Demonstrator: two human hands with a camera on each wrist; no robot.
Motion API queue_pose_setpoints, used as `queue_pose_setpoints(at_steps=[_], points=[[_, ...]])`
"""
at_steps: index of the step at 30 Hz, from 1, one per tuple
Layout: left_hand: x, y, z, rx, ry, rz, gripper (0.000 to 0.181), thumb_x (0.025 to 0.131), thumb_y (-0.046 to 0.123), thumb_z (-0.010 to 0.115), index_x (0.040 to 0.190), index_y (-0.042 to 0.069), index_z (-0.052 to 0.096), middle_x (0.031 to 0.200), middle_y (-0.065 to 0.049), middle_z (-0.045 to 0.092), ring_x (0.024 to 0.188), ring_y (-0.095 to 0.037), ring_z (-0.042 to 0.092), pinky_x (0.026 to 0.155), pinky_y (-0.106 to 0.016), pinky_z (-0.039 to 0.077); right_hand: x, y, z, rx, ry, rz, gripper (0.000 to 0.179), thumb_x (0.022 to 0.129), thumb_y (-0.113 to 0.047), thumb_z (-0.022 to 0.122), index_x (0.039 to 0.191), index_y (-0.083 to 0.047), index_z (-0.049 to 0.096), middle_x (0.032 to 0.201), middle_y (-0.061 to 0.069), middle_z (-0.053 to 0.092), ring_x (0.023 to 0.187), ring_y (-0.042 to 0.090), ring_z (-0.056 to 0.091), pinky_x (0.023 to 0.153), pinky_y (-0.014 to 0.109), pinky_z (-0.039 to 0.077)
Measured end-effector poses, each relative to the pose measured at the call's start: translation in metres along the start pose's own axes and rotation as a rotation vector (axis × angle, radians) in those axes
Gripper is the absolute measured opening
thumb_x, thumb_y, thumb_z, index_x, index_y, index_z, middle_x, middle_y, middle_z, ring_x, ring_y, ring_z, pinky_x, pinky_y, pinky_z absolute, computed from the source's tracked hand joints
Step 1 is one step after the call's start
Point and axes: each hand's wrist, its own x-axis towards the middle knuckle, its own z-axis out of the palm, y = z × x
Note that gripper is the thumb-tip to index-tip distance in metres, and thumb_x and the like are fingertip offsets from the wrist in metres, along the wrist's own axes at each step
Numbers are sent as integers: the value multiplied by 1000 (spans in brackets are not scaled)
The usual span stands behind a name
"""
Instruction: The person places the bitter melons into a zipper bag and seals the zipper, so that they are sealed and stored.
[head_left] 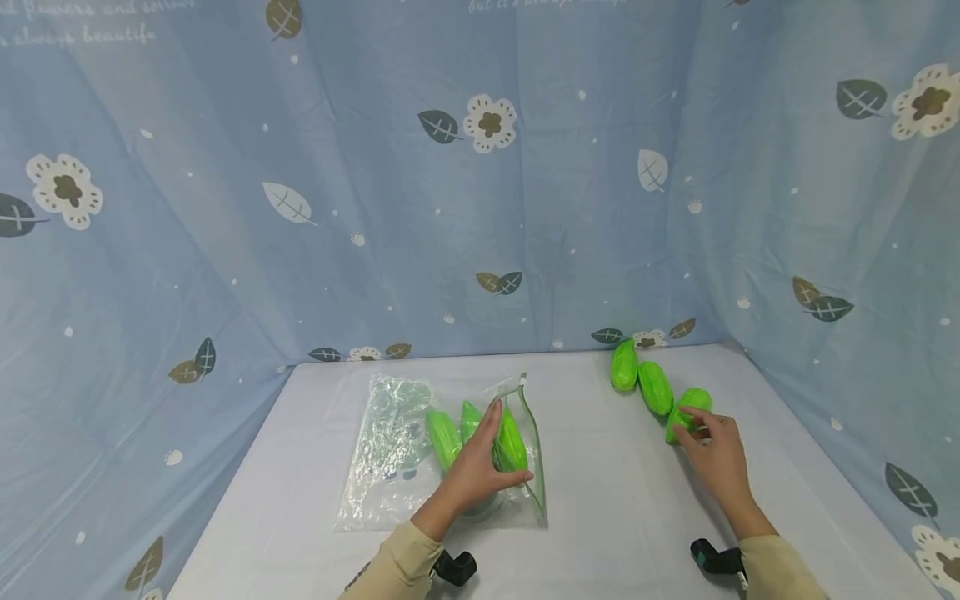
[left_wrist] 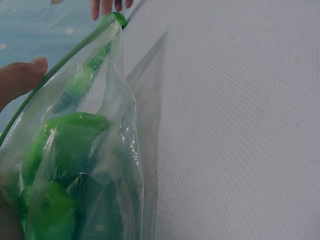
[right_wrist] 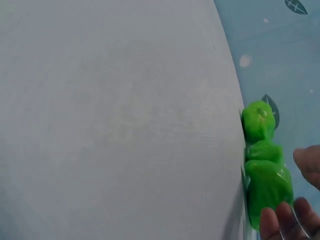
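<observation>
A clear zip bag (head_left: 390, 450) with a green zip edge lies on the table, its mouth toward the right. Several glossy, lumpy green pepper-like pieces (head_left: 444, 439) show inside it. My left hand (head_left: 476, 471) lies across the bag near the mouth, thumb and fingers spread wide; its thumb (left_wrist: 25, 77) meets the zip edge. The mouth gapes there. At the right, my right hand (head_left: 716, 454) reaches over the nearest of three loose green pieces (head_left: 688, 408). In the right wrist view, thumb and fingertips stand apart beside that piece (right_wrist: 269, 187), the fingertips right at its lower end.
Two more loose green pieces (head_left: 624, 367) lie in a slanting row toward the table's back edge. A blue patterned curtain (head_left: 420, 208) encloses the white table (head_left: 585, 517) at the back and sides. Black wrist cameras (head_left: 455, 568) sit at both sleeves.
</observation>
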Motion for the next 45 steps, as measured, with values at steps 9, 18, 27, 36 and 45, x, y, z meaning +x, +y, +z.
queue_pose_setpoints(at_steps=[9,18,27,36,45], points=[[0,1,0,-13,0,0,121,79,51,85,164,7,11,169,-14,13,150,-38,28,116,-55,34,5,0,2,-3,17,101,44,97,-18,70,135,2,61,130,35,38,101,40,54,72,37,46],[0,0,0,-7,-6,-13,121,79,53,84,165,10,10,170,-11,12,150,-37,27,117,-54,33,12,4,2,-3,-81,155,58,102,-26,63,148,5,46,149,45,24,121,57,47,95,65,45],[0,1,0,-6,-3,-16,121,79,52,85,165,9,10,170,-11,13,151,-37,26,117,-54,32,12,8,3,-23,-108,94,55,102,-25,63,146,6,49,148,40,34,125,55,45,95,64,46],[1,4,-1,-4,-2,-14,121,79,51,85,164,8,11,170,-13,13,150,-38,27,117,-54,33,7,2,-2,-34,-146,79,50,100,-17,64,142,7,51,146,36,43,119,52,52,89,61,51],[0,4,-2,-6,-10,-21,121,79,50,85,164,7,11,169,-13,13,151,-37,26,118,-53,32,3,-9,-4,-44,-267,155,53,101,-32,64,144,-2,54,149,35,42,117,53,56,81,54,56]])
